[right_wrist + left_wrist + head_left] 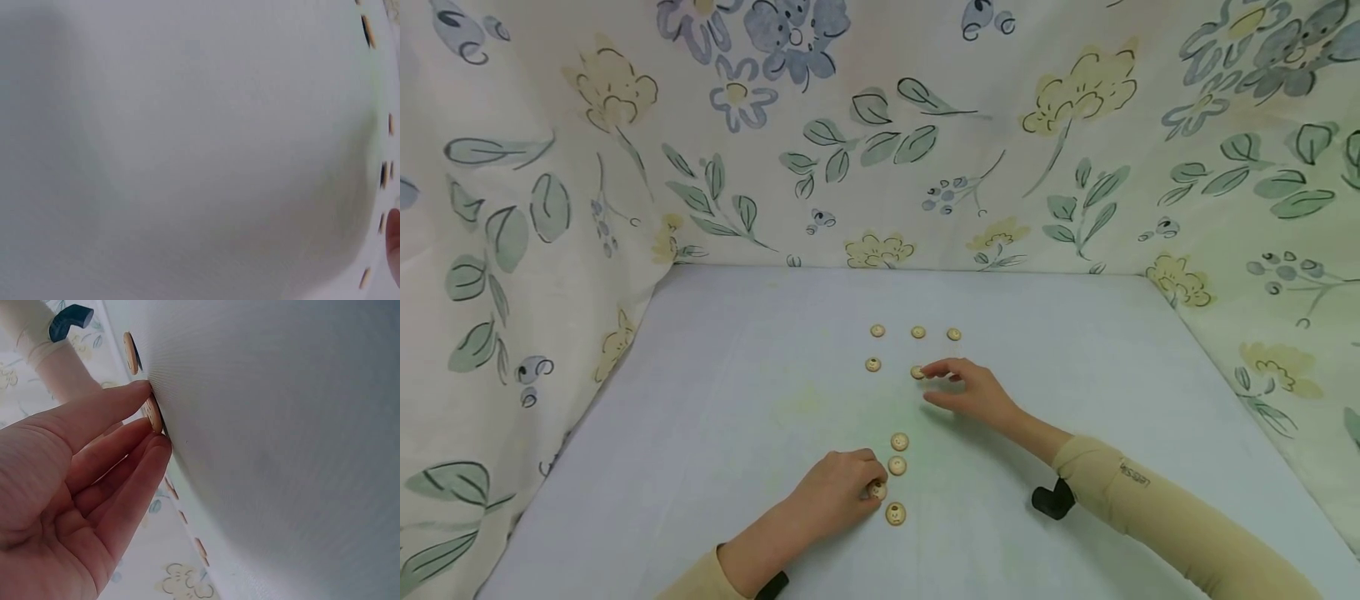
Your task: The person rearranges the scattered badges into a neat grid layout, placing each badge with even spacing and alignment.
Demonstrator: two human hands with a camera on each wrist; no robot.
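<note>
My left hand point(838, 492) pinches a round, light wooden disc point(877, 490) with small dark marks, down at the table. In the left wrist view that disc point(152, 416) stands on edge between thumb and fingertips. Just right of this hand, a loose column of three similar discs includes one with a dark spot point(895, 513). Farther back, my right hand point(973, 393) hovers with thumb and fingers apart. Its fingertips are at the edge of another disc point(917, 372); whether they touch it I cannot tell. Only a bit of that hand point(394, 247) enters the right wrist view.
Toward the back lies a row of three discs, the middle one point(918, 332) behind my right hand. Another disc point(872, 364) lies to the left of that hand. The white table point(737, 375) is bordered by flower-printed cloth point(880, 192) at the back and sides.
</note>
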